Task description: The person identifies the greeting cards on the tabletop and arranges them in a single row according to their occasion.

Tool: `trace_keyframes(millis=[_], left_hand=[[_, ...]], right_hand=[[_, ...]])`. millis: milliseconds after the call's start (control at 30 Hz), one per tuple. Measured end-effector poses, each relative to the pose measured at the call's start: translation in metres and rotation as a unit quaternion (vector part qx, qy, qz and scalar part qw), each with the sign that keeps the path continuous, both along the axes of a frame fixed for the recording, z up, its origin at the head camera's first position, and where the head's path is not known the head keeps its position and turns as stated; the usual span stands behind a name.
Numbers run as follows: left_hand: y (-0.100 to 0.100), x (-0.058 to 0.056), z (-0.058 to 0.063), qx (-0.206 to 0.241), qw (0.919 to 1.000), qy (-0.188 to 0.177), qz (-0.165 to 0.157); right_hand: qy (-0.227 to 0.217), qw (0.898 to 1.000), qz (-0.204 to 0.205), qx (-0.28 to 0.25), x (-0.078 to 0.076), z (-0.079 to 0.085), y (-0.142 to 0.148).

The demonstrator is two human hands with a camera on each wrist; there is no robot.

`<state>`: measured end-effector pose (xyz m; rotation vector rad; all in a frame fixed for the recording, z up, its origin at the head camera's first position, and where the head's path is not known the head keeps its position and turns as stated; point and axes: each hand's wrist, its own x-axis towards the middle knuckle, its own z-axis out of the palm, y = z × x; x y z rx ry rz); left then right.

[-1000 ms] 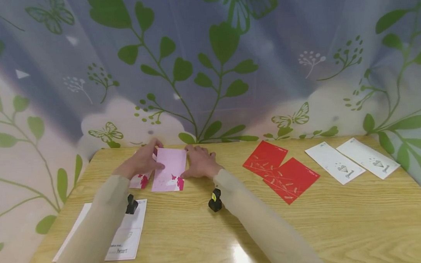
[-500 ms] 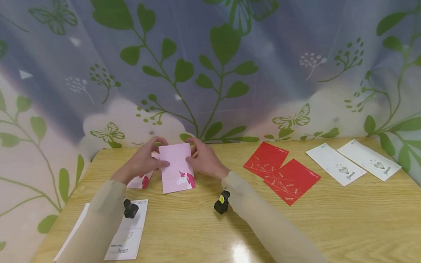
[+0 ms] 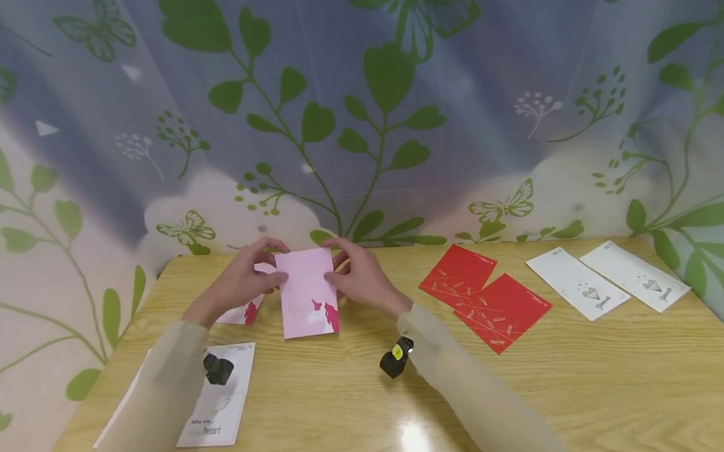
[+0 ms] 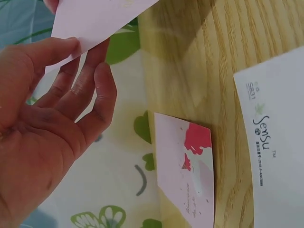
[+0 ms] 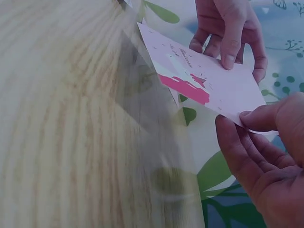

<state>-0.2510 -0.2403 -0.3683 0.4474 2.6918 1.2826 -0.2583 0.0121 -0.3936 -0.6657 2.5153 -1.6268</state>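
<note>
Head view aside: pink card (image 5: 232,84) lettering (image 5: 178,50)

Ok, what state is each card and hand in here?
Held pink card: raised above the table
Left hand: pinching that card
Right hand: pinching that card
Other pink card: on the table
Two red cards: lying flat
Right white cards: lying flat
Left white paper: partly hidden by left sleeve
</note>
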Motion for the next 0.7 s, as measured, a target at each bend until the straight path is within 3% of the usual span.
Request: trace_keyframes(millis=[300,533,700], left_hand=[[0.006,0.019,0.009,0.024,0.9987,-0.007,-0.044],[0.004,0.031,0.012,0.03,0.9965,-0.021,-0.074],[0.004,0.039,0.016,0.004,0.9963,-0.039,-0.076]], right_hand=[[-0.05,0.997,0.015,-0.06,0.017,0.005,0.006],[-0.063,0.996,0.032,-0.053,0.029,0.011,0.01],[-0.058,0.997,0.051,-0.031,0.039,0.014,0.012]])
